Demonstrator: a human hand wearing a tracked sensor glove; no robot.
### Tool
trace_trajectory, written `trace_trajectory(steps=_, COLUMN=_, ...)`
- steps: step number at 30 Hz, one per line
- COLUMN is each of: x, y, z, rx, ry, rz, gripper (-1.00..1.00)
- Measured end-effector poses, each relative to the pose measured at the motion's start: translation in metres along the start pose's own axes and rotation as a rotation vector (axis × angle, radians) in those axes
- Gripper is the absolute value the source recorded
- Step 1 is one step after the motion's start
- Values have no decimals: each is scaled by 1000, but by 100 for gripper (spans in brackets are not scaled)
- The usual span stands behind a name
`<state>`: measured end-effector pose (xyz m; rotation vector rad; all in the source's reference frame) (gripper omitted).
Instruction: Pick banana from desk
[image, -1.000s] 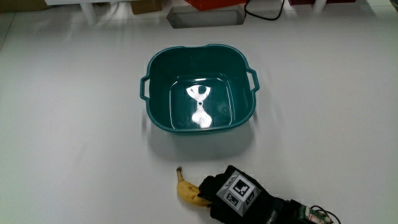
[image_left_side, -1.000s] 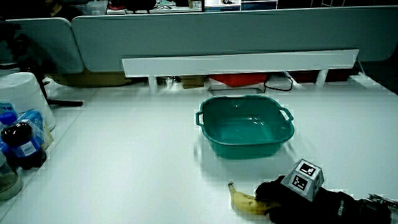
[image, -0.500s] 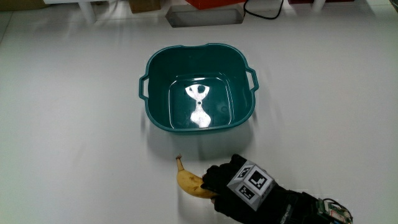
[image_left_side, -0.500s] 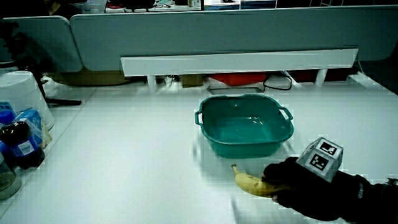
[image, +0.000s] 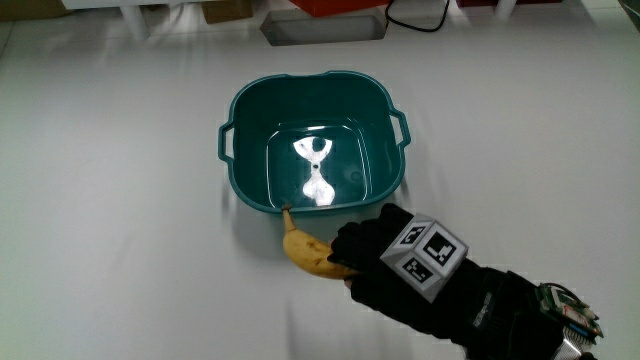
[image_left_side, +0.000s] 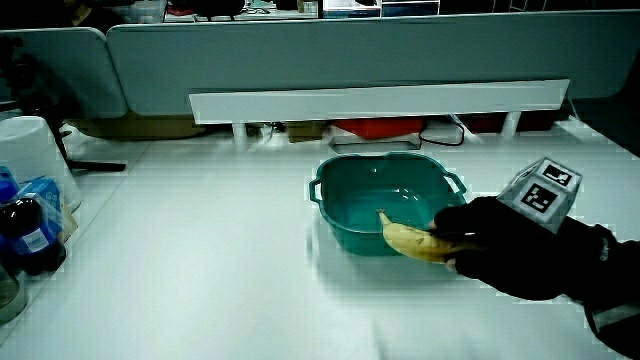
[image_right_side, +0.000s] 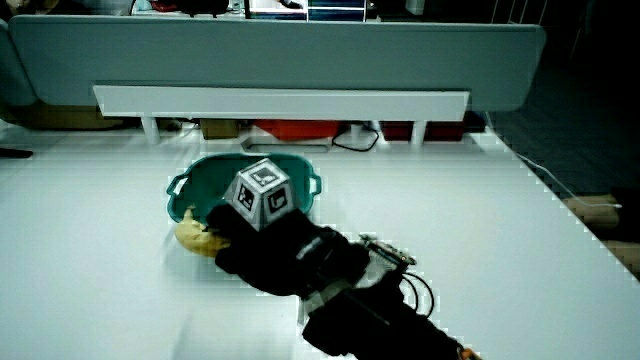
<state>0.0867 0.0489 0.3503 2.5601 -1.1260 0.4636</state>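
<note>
Hand (image: 385, 255): fingers closed round banana (image: 305, 251), end nearest forearm. Change vs 1 s ago: banana off surface (image: 120, 250), carried w/ hand up to teal basin (image: 250, 110), stem tip at basin's near rim. Pick judged done; grip holding.

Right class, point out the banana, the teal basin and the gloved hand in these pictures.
banana (image: 303, 250), main view, middle of its yellow body.
teal basin (image: 243, 100), main view, on its rim.
hand (image_left_side: 505, 248), a side view, middle of the black glove.
</note>
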Motion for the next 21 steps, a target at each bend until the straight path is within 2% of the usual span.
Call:
trace_trajectory(steps=1, x=2, y=1, z=3, rx=-4, ry=23, rz=-2, gripper=100)
trace_trajectory(steps=3, x=6, y=4, z=7, rx=15, ry=-5, rz=-10, gripper=100)
trace_trajectory(steps=9, x=14, y=10, z=19, rx=34, ry=-43, rz=-17, gripper=100)
trace_trajectory(steps=12, x=21, y=17, z=16, rx=45, ry=-112, rz=-13, gripper=100)
trace_trajectory(steps=17, x=33, y=33, z=19, rx=49, ry=-72, rz=-27, gripper=100)
trace_trajectory(steps=19, x=43, y=40, z=13, rx=47, ry=-125, rz=-41, gripper=100)
trace_trajectory(steps=20, x=46, y=44, z=14, rx=50, ry=-115, rz=-45, gripper=100)
trace_trajectory(steps=21, x=50, y=49, z=12, rx=55, ry=-141, rz=-44, gripper=100)
